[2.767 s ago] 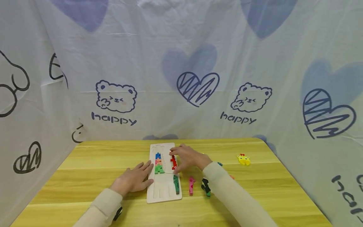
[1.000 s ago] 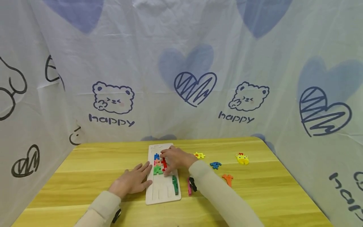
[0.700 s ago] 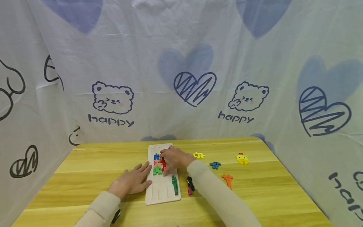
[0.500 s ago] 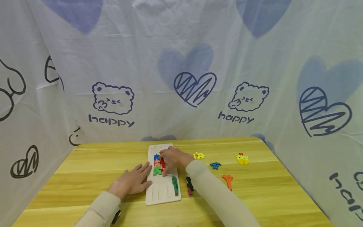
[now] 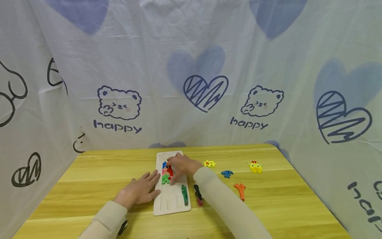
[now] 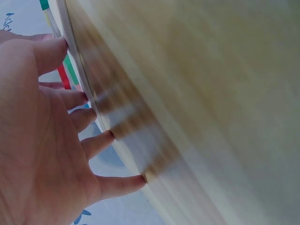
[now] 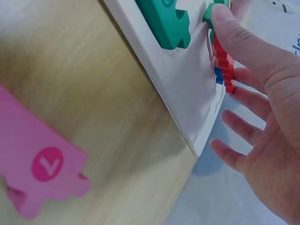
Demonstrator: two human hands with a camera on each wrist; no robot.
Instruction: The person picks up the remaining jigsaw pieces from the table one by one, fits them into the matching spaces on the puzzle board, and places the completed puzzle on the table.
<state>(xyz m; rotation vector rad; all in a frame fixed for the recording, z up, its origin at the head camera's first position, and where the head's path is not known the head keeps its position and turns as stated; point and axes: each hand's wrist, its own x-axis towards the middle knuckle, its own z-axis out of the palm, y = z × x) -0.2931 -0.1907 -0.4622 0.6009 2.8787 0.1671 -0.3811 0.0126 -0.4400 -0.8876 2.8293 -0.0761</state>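
My right hand [image 5: 181, 166] pinches a red puzzle piece [image 5: 170, 172] over the white board [image 5: 174, 209], against the joined blue, pink and green pieces [image 5: 165, 179]. In the right wrist view, thumb and fingers of the right hand [image 7: 276, 98] lie along the long side of the red piece [image 7: 226, 63]. My left hand [image 5: 138, 191] is spread, its fingertips touching the board's left edge; the left wrist view shows the same hand [image 6: 56, 136] with straight fingers. A dark green piece [image 5: 184, 195] lies at the board's lower right.
Right of the board lie a yellow piece [image 5: 210, 163], a blue piece [image 5: 227, 174], an orange piece [image 5: 240, 191] and a giraffe head [image 5: 255, 167]. A pink piece [image 7: 44, 159] sits close to the board. Printed cloth [image 5: 167, 116] hangs behind the table [image 5: 283, 205].
The right hand has moved left with the red piece, from the board's right side to beside the joined pieces. The left hand has stayed at the board's edge.
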